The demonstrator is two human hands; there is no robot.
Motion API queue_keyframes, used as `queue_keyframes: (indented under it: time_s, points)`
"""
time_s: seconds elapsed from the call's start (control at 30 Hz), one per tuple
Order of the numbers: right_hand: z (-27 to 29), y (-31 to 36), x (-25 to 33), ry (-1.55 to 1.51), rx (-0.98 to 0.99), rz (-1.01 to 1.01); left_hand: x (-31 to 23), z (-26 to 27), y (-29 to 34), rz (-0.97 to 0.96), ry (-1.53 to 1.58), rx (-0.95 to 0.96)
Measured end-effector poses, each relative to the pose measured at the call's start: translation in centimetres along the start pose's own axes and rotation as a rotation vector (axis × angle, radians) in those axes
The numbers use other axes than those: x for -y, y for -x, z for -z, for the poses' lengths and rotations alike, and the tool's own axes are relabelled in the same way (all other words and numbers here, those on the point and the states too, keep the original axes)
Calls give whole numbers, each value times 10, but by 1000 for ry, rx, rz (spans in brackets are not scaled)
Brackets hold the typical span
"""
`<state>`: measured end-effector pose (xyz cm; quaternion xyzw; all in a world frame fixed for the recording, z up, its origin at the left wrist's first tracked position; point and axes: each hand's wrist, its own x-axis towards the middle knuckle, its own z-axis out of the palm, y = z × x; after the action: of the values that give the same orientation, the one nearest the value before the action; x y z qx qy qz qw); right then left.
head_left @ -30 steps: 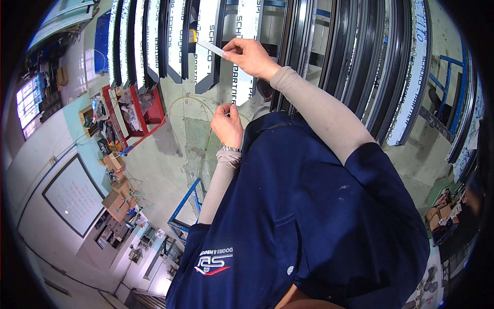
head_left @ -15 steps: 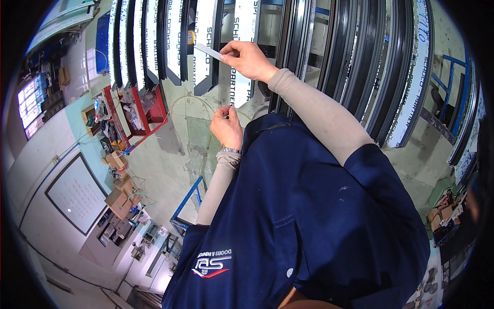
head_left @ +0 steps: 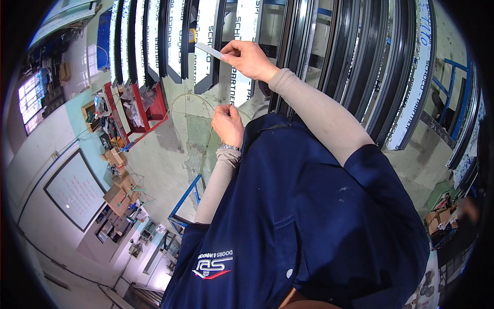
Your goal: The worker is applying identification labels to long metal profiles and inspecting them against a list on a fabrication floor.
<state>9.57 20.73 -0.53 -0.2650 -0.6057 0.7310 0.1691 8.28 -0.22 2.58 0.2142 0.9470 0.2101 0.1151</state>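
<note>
My right hand (head_left: 248,60) pinches one end of a short, flat, light-grey strip (head_left: 207,50) between thumb and fingers. The strip points left, above long profiles with white printed film (head_left: 204,64). My left hand (head_left: 228,126) is held lower, close to my body at the profile ends, with its fingers curled in. What lies inside those fingers, if anything, is too small or hidden to name. To the right of the strip, another film-covered profile (head_left: 241,85) extends nearer to me, past the right hand.
Several black profiles (head_left: 368,67) lie side by side at the right. A red open-sided rack (head_left: 149,110) with plastic bags stands at the left. Blue metal frames (head_left: 186,203) are at the lower left and far right. Cardboard boxes (head_left: 118,198) sit by the left wall.
The view has shifted very slightly. My left fingers have turned a little, and the dark spot between them no longer shows clearly. The right hand keeps its hold on the strip.
</note>
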Motion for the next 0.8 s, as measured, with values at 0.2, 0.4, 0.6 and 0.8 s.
queue_keyframes:
  time_s: [0.2, 0.4, 0.6, 0.8]
  points:
    - [-2, 0, -1, -13, -32, 11, -4, 0, -3, 73, 12, 28]
    - [-3, 0, -2, -3, -44, 13, -3, -3, -2, 45, -12, 26]
    - [-3, -1, -4, -1, -53, 25, 4, -7, 3, 40, 29, 15]
    - [-3, -1, -2, -27, -16, 10, 24, 3, 11, 99, 229, -29]
